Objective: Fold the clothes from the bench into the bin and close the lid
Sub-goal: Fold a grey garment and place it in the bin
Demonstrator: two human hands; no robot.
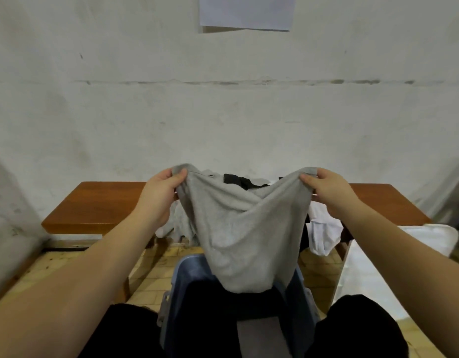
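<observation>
Grey garment [245, 228] held up in the air above the blue bin [183, 275], sagging in the middle, lower end hanging down to the dark clothing [223, 301] already inside the bin. Left hand [160, 193] pinched shut on the garment's upper left corner, thumb in front, fingers behind. Right hand [326, 188] pinched shut on the upper right corner in the same manner. Both arms extended forward, hands well apart at equal height. Behind the garment, on the wooden worktop [99, 210]: a pile of remaining clothes, including a black item [240, 180], a light grey item [176, 223] draped over the front edge, and a white item [324, 233] hanging off the edge at right. Bin placed on the tiled floor [151, 270] between the person's knees, open. White translucent lid-like panel [378, 267] lying at right, beside the bin. Pale plastered wall [223, 112] behind the worktop, with a sheet of paper [246, 11] fixed near the top.
</observation>
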